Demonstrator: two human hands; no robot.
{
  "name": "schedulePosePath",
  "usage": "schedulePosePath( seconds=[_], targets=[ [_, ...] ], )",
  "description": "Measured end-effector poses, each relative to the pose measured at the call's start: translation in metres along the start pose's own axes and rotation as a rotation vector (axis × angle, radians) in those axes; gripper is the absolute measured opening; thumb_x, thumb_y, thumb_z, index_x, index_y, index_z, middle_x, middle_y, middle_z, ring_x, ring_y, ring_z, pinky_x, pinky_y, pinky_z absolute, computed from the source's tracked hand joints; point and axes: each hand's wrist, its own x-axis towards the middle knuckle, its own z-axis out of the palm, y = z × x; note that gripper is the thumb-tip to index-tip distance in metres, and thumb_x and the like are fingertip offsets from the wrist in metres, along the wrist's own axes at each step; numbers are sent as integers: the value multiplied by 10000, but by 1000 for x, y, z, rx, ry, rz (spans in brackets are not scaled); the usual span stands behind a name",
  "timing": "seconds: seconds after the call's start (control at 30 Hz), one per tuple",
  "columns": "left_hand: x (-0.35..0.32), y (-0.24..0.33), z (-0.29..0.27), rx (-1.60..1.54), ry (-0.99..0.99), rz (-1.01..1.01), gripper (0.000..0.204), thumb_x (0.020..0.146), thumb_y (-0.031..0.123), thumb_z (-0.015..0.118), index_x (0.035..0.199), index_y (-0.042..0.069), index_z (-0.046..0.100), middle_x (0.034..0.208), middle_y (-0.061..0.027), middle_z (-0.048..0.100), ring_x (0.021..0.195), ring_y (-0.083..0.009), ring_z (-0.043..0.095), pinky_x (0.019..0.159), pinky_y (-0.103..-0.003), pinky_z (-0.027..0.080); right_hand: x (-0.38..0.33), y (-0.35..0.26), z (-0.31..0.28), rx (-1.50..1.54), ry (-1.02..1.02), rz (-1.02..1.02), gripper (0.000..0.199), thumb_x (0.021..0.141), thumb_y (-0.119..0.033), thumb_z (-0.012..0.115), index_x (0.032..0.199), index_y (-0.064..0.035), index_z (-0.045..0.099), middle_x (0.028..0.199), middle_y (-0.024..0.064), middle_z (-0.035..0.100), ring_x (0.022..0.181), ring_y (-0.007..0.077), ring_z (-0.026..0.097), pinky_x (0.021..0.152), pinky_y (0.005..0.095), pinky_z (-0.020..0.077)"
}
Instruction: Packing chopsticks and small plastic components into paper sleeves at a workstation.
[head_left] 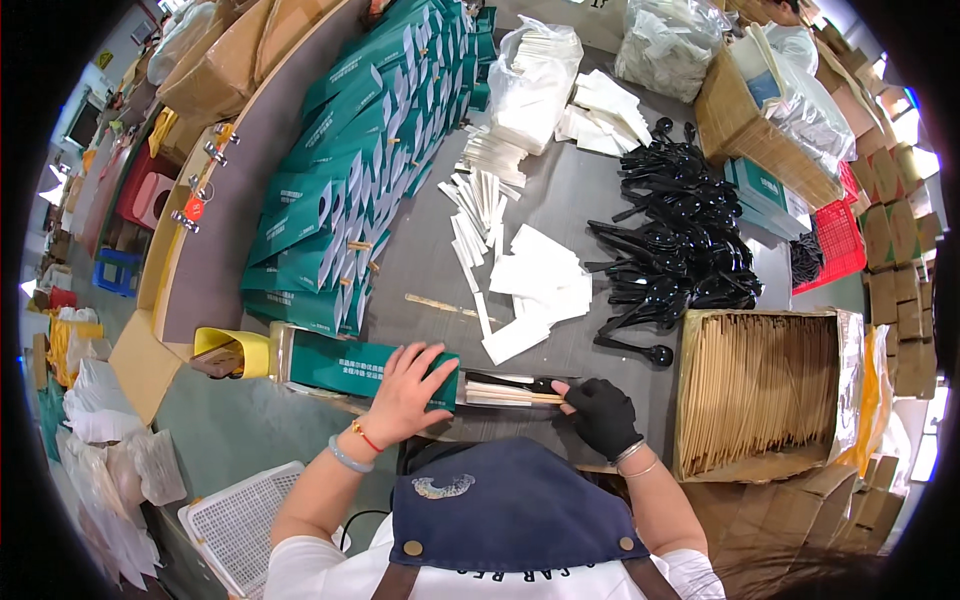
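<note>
My left hand [405,392] lies with spread fingers on a long green paper sleeve [325,365] near the table's front edge. My right hand [603,420], in a black fingerless glove, pinches the ends of wooden chopsticks [520,398]. A black plastic spoon [522,380] lies alongside them, its end by my right fingertips. The chopsticks and spoon reach left to the sleeve's right end; whether they run inside it is hidden. White paper packets [540,280] lie beyond my hands. Farther right is a heap of black spoons [680,240].
Many green sleeves [330,190] stand overlapping along the left board [220,190]. A carton [850,365] of chopsticks stands at the right. A yellow holder [245,353] sits left of the sleeve. Behind are a bag of white packets [535,75] and another carton [755,125].
</note>
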Motion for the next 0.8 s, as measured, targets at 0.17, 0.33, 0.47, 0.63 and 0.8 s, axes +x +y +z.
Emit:
schedulePosePath(
  seconds=[0.17, 0.33, 0.47, 0.63, 0.8],
  targets=[
    [3, -12, 9, -42, -19, 35, 731, 605, 283, 854, 1251, 89, 573, 1309, -95, 507, 1212, -341, 438, 1050, -505, 343, 8, 1, 6, -29, 26, -95, 382, 837, -238, 672, 1216, -280, 654, 868, 30, 658, 773, 257, 622, 650, 390, 508],
    [24, 16, 26, -40, 18, 87, 761, 561, 254, 870, 1240, 81, 571, 1258, -76, 520, 1157, -307, 466, 1008, -454, 374, 39, -48, 24, 367, 119, -227, 366, 838, -129, 657, 1202, -161, 636, 868, 108, 654, 829, 320, 631, 739, 419, 522],
    [25, 15, 19, 17, -40, 86, 785, 540, 222, 877, 1246, 75, 566, 1257, -81, 526, 1150, -315, 473, 982, -447, 388, 18, -8, 32, 445, 51, 101, 366, 780, -114, 728, 1133, -74, 642, 926, 123, 653, 861, 312, 634, 730, 422, 533],
    [40, 24, 24, 38, -46, 108, 661, 661, 276, 808, 1243, 76, 568, 1225, -81, 532, 1104, -304, 493, 943, -431, 402, 47, -64, 52, 702, 147, 38, 354, 734, -197, 798, 1020, -85, 621, 999, 107, 627, 825, 309, 636, 715, 396, 523],
    [46, 23, 29, 234, -54, 277, 471, 754, 187, 672, 1219, 217, 601, 1093, -99, 544, 971, -295, 507, 798, -402, 434, 42, -50, 13, 160, 197, -64, 660, 581, -404, 839, 1140, -131, 620, 1046, 67, 598, 1008, 277, 555, 854, 450, 403]
  ],
)
